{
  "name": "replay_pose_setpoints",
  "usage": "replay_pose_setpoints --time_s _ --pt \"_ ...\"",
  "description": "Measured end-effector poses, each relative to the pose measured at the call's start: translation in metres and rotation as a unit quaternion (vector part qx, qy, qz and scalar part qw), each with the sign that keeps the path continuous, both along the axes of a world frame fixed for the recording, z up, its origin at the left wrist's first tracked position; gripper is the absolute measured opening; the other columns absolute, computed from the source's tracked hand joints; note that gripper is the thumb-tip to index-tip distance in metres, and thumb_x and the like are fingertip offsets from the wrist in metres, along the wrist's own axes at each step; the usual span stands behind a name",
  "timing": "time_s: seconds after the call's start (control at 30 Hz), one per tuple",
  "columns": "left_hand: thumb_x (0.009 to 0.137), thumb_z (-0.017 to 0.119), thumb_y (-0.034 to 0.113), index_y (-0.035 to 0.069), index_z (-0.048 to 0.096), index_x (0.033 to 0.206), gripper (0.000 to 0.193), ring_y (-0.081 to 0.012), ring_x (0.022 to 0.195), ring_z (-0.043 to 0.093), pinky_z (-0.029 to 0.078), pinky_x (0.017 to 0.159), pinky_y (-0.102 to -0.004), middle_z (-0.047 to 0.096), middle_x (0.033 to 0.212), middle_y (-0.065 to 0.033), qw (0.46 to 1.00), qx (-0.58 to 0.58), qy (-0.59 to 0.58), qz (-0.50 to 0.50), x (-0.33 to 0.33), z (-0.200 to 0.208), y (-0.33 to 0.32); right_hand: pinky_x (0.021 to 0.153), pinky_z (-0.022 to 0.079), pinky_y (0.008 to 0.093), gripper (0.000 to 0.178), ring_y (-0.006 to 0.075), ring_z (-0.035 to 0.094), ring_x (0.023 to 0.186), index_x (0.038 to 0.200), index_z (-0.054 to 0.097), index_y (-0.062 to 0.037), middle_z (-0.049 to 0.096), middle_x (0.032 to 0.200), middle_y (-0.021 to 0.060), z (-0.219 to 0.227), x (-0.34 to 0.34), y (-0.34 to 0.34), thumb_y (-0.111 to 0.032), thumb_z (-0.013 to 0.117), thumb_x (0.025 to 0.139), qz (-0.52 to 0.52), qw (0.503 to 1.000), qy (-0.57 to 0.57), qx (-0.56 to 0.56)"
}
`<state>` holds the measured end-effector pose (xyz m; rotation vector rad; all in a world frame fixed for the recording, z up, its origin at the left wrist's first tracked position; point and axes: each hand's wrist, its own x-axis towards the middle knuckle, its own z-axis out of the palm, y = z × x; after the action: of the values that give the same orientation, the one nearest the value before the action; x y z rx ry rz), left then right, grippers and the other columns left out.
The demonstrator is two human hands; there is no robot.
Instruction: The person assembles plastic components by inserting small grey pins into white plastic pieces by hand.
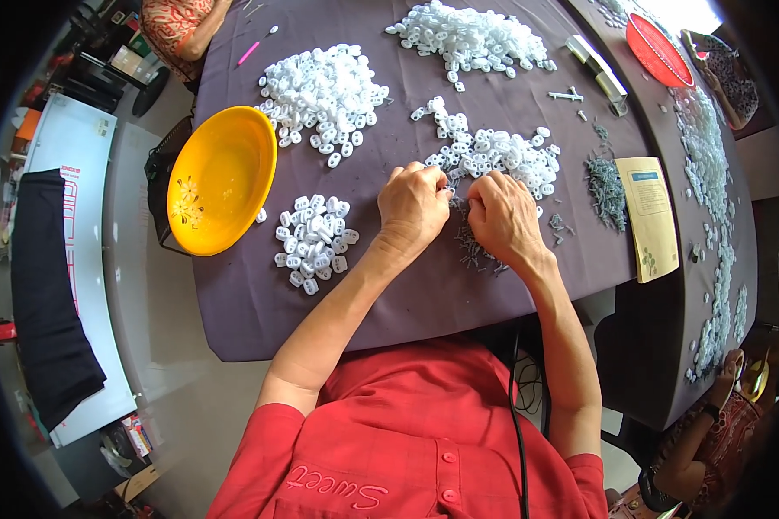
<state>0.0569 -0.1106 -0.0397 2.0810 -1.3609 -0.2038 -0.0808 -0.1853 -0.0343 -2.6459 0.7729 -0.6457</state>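
Tablecloth point(260, 303) beneath curled left hand point(413, 208), right hand point(502, 216).

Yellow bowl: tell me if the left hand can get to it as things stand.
Probably yes. The left hand is at the table's middle, and the yellow bowl sits to its left at the edge. Only a low pile of white parts lies between, easy to pass over.

Two bare forearms in short red sleeves reach up from the lower edge and converge, the left hand point(414, 208) and right hand point(504, 214) lying knuckles-up side by side, fingers curled under, their fingertips nearly meeting.
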Motion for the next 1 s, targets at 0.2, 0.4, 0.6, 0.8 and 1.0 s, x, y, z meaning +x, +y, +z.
replay_pose_setpoints --time_s 0.2,0.4,0.6,0.8,1.0 --pt "0.070 0.072 0.016 0.008 0.064 0.074 0.012 -0.0274 0.079 0.059 0.047 0.071 -0.0395 0.062 0.080 -0.0074 0.999 0.040 0.020 -0.015 0.003 0.004 -0.004 0.069 0.041 0.0386 0.008 0.0278 0.054 0.076 0.079 0.052 -0.0046 0.053 0.076 0.0096 0.002 -0.006 -0.003 -0.005 0.057 0.073 -0.016 0.999 -0.034 0.023" --pt "0.070 0.069 0.005 0.004 0.059 0.072 0.009 -0.0279 0.071 0.060 0.048 0.066 -0.0351 0.061 0.075 -0.0104 0.987 -0.100 0.108 -0.057 -0.001 0.003 0.006 0.069 0.045 0.0372 0.010 0.0290 0.057 0.076 0.084 0.054 -0.0028 0.057 0.078 0.0115 0.005 -0.012 -0.002 -0.004 0.057 0.074 -0.023 0.994 -0.064 0.089" --pt "0.080 0.059 -0.001 0.001 0.057 0.074 0.007 -0.0102 0.054 0.058 0.045 0.042 -0.0220 0.060 0.068 -0.0025 0.883 -0.078 0.462 -0.018 -0.013 0.023 0.021 0.062 0.046 0.0320 0.008 0.0221 0.059 0.068 0.084 0.054 -0.0001 0.060 0.074 0.0113 0.014 -0.012 0.005 -0.003 0.056 0.076 -0.029 0.974 -0.104 0.202" --pt "0.085 0.056 -0.001 -0.001 0.063 0.091 0.009 -0.0076 0.059 0.059 0.050 0.046 -0.0217 0.062 0.075 -0.0030 0.877 -0.059 0.476 -0.037 -0.017 0.017 0.034 0.062 0.046 0.0303 0.009 0.0200 0.059 0.067 0.084 0.054 0.0008 0.060 0.074 0.0106 0.021 -0.013 0.023 -0.003 0.056 0.077 -0.014 0.963 -0.112 0.243" --pt "0.087 0.058 0.004 -0.001 0.064 0.093 0.010 -0.0064 0.059 0.058 0.051 0.050 -0.0214 0.064 0.076 -0.0035 0.875 -0.060 0.475 -0.070 -0.021 0.010 0.043 0.061 0.046 0.0350 0.009 0.0300 0.058 0.070 0.082 0.052 -0.0004 0.057 0.074 0.0132 0.019 -0.014 0.035 0.002 0.054 0.073 0.036 0.989 -0.096 0.105"
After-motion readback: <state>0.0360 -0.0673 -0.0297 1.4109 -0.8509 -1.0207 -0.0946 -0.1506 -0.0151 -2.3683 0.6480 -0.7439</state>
